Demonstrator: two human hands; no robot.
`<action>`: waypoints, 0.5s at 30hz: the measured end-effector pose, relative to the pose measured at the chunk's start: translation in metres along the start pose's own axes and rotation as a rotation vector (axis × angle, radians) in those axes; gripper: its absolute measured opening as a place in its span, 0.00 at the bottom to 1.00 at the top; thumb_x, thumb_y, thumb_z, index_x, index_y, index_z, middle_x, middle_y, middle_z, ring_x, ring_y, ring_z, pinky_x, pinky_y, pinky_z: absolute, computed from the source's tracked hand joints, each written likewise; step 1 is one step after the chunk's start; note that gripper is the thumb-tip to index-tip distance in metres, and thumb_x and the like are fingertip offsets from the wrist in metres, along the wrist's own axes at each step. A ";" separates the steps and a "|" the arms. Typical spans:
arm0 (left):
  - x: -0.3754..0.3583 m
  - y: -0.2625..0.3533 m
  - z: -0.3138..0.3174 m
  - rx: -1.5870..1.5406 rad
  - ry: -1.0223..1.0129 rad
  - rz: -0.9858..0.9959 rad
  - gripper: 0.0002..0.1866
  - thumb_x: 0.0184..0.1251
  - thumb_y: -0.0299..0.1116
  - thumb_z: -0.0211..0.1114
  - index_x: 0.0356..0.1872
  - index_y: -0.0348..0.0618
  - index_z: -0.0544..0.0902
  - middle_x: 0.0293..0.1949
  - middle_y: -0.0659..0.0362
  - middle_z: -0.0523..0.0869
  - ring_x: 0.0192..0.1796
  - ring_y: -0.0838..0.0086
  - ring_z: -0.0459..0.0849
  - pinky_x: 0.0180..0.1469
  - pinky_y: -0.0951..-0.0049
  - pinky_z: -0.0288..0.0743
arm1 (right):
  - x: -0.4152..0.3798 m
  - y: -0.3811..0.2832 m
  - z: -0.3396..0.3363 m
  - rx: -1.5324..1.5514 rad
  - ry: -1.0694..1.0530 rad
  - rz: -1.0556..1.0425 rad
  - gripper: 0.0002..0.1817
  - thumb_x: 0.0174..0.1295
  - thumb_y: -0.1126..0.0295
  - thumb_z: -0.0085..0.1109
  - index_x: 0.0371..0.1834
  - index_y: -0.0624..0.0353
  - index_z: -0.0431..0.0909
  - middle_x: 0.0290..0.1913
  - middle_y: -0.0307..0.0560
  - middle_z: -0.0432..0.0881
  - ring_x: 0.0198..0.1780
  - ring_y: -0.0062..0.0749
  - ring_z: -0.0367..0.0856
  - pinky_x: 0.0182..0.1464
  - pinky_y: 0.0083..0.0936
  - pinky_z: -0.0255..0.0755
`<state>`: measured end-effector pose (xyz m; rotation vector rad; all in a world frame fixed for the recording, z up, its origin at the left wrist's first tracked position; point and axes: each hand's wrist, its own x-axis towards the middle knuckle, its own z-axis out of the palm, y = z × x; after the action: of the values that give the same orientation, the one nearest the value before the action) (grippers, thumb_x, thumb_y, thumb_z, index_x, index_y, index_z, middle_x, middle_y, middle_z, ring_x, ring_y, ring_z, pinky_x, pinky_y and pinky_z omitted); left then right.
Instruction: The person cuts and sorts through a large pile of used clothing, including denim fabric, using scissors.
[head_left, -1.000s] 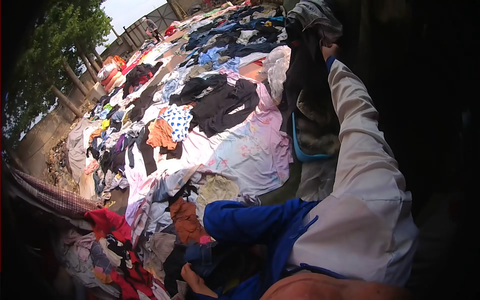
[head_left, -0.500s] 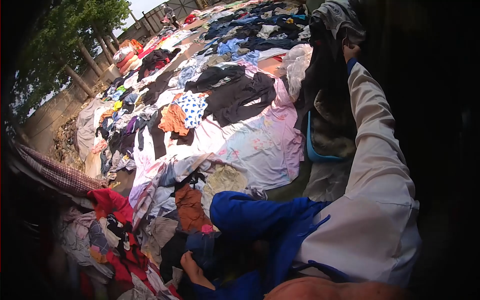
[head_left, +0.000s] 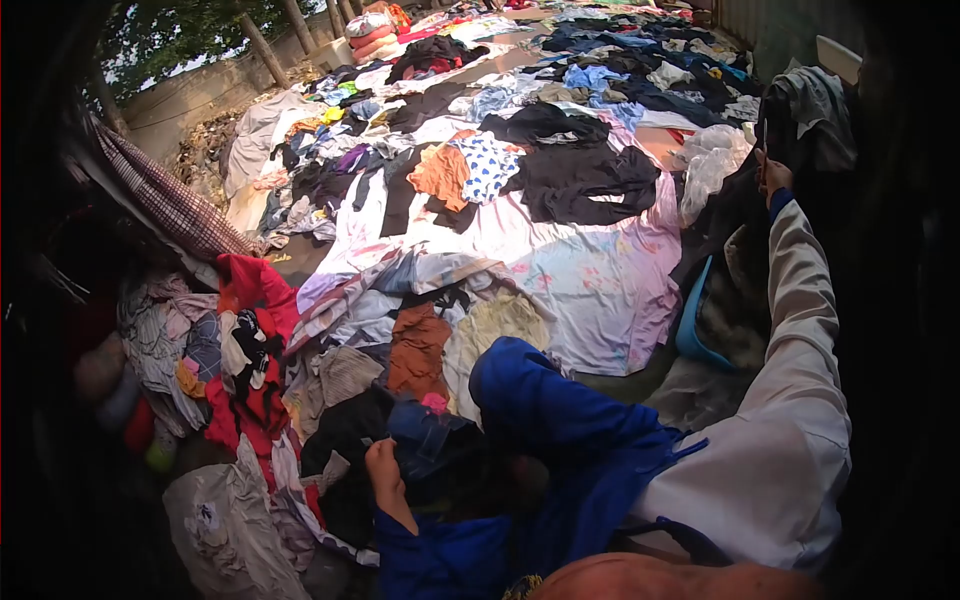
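My right hand [head_left: 775,177] reaches far out to the right, fingers closed. A thin upright sliver shows at its fingertips, too small to name. Beside it hang a black cloth [head_left: 782,118] and a grey garment [head_left: 825,115]. Low in the view, my left hand [head_left: 386,478] is closed in shade at a dark garment, with a small pale bit at its fingertips. A dark blue denim piece [head_left: 432,428] lies against it, and a black cloth [head_left: 340,440] is on its other side. A blue-trousered knee [head_left: 540,385] rises between the hands.
Clothes cover the ground ahead, including a pale floral sheet [head_left: 590,290], black trousers [head_left: 590,185] and a heart-print cloth [head_left: 490,167]. A heap with a red garment [head_left: 262,300] is at left. A blue curved edge [head_left: 692,325] and clear plastic [head_left: 712,165] are at right.
The view has turned, so the scene sits further right and lower parts show. Relative to my right hand, the grey garment now appears more to the right. My left hand stays by the denim.
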<state>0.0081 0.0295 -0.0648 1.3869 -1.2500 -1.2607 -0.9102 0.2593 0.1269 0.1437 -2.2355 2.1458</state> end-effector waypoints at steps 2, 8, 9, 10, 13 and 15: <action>-0.006 0.001 -0.004 -0.032 0.032 -0.026 0.08 0.67 0.29 0.60 0.30 0.35 0.81 0.30 0.65 0.79 0.35 0.80 0.75 0.42 0.76 0.69 | -0.027 -0.013 0.035 0.088 -0.139 -0.016 0.18 0.56 0.53 0.77 0.31 0.53 0.79 0.21 0.32 0.74 0.17 0.17 0.71 0.16 0.17 0.56; -0.010 0.030 -0.008 -0.233 0.237 -0.030 0.07 0.66 0.31 0.60 0.31 0.38 0.81 0.32 0.65 0.78 0.40 0.79 0.75 0.47 0.78 0.68 | -0.105 -0.057 0.137 0.137 -0.459 -0.014 0.30 0.56 0.34 0.67 0.33 0.51 0.74 0.25 0.34 0.73 0.20 0.19 0.73 0.17 0.17 0.59; -0.013 0.041 -0.011 -0.237 0.275 0.015 0.08 0.67 0.32 0.59 0.32 0.38 0.81 0.35 0.63 0.78 0.42 0.76 0.75 0.50 0.76 0.68 | -0.120 -0.063 0.147 0.154 -0.516 -0.031 0.30 0.56 0.34 0.67 0.33 0.51 0.74 0.24 0.34 0.73 0.21 0.18 0.73 0.18 0.16 0.59; -0.010 0.042 -0.020 -0.259 0.362 0.087 0.09 0.68 0.34 0.59 0.33 0.38 0.81 0.36 0.62 0.78 0.43 0.74 0.76 0.52 0.74 0.69 | -0.127 -0.064 0.155 0.164 -0.537 -0.045 0.30 0.56 0.34 0.67 0.35 0.51 0.75 0.24 0.34 0.72 0.21 0.18 0.72 0.19 0.16 0.58; -0.010 0.068 -0.034 -0.411 0.519 0.272 0.12 0.70 0.37 0.58 0.36 0.37 0.80 0.41 0.58 0.78 0.46 0.69 0.76 0.56 0.68 0.70 | -0.118 -0.055 0.162 0.180 -0.563 -0.043 0.33 0.55 0.32 0.66 0.39 0.54 0.77 0.26 0.35 0.73 0.24 0.20 0.74 0.22 0.16 0.62; -0.010 0.075 -0.041 -0.351 0.605 0.297 0.13 0.68 0.37 0.58 0.37 0.35 0.79 0.41 0.57 0.79 0.47 0.68 0.76 0.56 0.67 0.70 | -0.113 -0.045 0.162 0.141 -0.527 -0.005 0.37 0.54 0.29 0.65 0.43 0.56 0.79 0.28 0.35 0.75 0.27 0.22 0.77 0.26 0.19 0.66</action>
<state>0.0402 0.0291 0.0157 1.1494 -0.7355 -0.7273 -0.7876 0.1007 0.1543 0.8044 -2.3007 2.4884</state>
